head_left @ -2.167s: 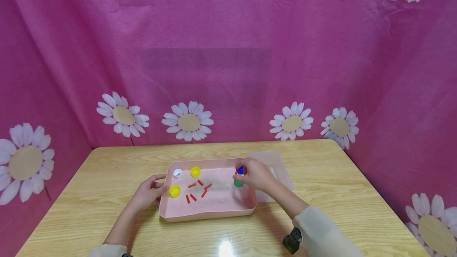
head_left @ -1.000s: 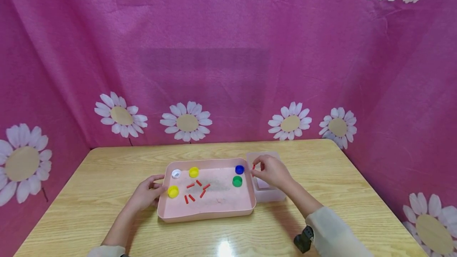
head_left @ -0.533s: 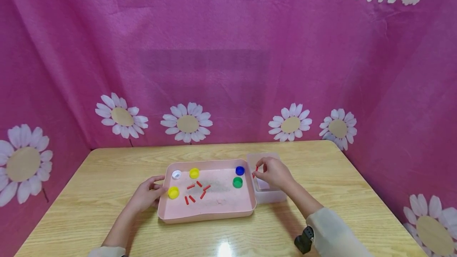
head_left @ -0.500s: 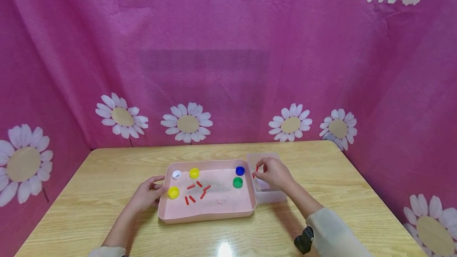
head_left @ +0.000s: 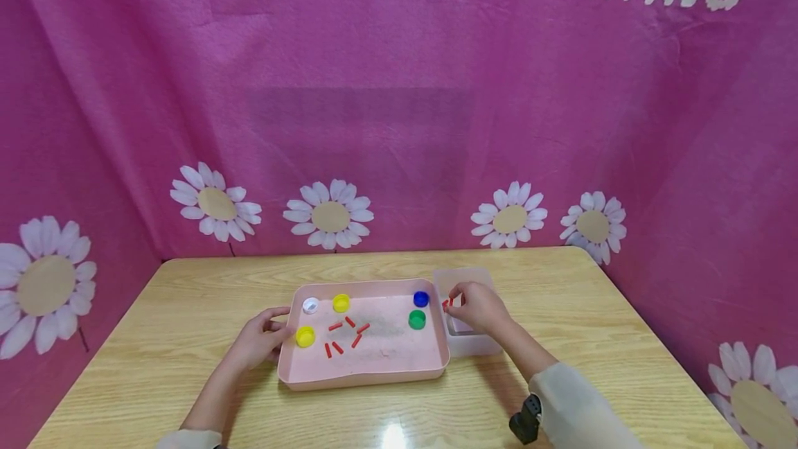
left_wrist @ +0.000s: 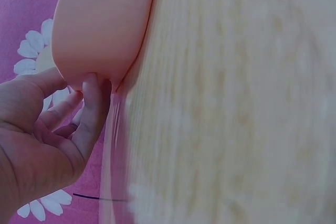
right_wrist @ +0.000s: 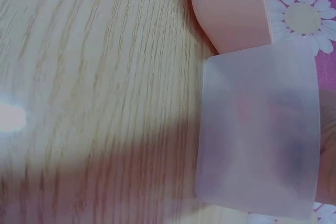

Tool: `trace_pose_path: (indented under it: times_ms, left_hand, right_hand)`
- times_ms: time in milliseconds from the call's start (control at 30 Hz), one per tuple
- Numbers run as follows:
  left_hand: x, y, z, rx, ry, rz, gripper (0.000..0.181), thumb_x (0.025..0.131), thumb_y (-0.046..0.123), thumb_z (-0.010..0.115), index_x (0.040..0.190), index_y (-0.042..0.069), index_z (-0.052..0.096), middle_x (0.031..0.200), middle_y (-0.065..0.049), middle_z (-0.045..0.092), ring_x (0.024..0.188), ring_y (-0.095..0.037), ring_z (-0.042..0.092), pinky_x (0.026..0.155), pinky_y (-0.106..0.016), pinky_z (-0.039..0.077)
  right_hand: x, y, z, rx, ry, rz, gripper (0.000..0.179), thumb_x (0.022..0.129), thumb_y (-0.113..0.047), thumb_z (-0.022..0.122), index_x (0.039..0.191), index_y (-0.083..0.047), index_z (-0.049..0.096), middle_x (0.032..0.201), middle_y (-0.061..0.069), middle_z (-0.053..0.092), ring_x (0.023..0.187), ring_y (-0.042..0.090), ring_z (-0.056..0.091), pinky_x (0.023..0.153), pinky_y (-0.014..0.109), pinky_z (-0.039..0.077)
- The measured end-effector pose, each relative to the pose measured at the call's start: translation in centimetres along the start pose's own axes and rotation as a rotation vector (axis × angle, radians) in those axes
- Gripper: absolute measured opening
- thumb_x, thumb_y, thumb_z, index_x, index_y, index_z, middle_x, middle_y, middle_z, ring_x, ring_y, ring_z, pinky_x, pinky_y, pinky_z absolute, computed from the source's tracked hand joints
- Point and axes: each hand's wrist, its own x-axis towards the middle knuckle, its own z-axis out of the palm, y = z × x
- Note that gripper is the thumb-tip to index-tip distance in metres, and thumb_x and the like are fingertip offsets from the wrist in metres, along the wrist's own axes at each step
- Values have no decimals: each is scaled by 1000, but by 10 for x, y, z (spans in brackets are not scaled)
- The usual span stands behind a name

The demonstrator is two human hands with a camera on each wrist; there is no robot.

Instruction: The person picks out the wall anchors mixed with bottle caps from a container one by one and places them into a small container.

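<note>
My left hand (head_left: 258,339) grips the left end of a shallow pink tray (head_left: 364,381); in the left wrist view its fingers bear on the tray's end wall (left_wrist: 105,30). Several short red sticks (head_left: 337,348) lie loose in the tray's left half. At the translucent box (head_left: 474,347), right of the tray, my right hand (head_left: 480,307) reaches in and pinches a small red stick (head_left: 451,302) between thumb and finger. Another bit of red shows beside it. In the right wrist view the frosted box wall (right_wrist: 257,140) leaves only blurred red spots visible and hides the fingertips.
Inside the tray stand a white cap (head_left: 310,305), two yellow caps (head_left: 341,303), a blue cap (head_left: 420,298) and a green cap (head_left: 417,319). Box and tray stand side by side on the wooden table (head_left: 249,407). A pink flowered curtain (head_left: 399,158) hangs behind.
My right hand has moved from above the blue and green caps rightward to the translucent box, bringing a red stick, then lowered slightly. My left hand has stayed on the tray.
</note>
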Motion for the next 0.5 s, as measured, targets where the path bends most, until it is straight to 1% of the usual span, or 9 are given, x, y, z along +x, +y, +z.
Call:
trace_pose_path:
  times_ms: [100, 233, 500]
  left_hand:
    - [0, 0, 0, -4, 0, 6, 48, 92, 10, 56, 136, -2, 39, 106, -23, 55, 73, -17, 61, 59, -33, 56]
    - [0, 0, 1, -4, 6, 7, 48, 92, 10, 57, 135, -2, 40, 105, -22, 56, 73, -17, 61, 58, -33, 56]
    - [1, 1, 0, -1, 9, 10, 48, 92, 10, 57, 135, -3, 40, 105, -23, 56, 74, -17, 62, 60, -35, 57]
  right_hand:
    - [1, 2, 2, -17, 1, -5, 20, 78, -19, 72, 92, -6, 68, 70, 0, 58, 64, 13, 49, 56, 25, 39]
    - [2, 2, 4, -22, 3, 8, 19, 78, -17, 71, 92, -5, 68, 70, 1, 60, 64, 13, 50, 57, 25, 41]
    - [4, 3, 5, -16, 17, 36, 26, 79, -17, 68, 100, -1, 67, 69, 3, 57, 63, 15, 49, 54, 25, 39]
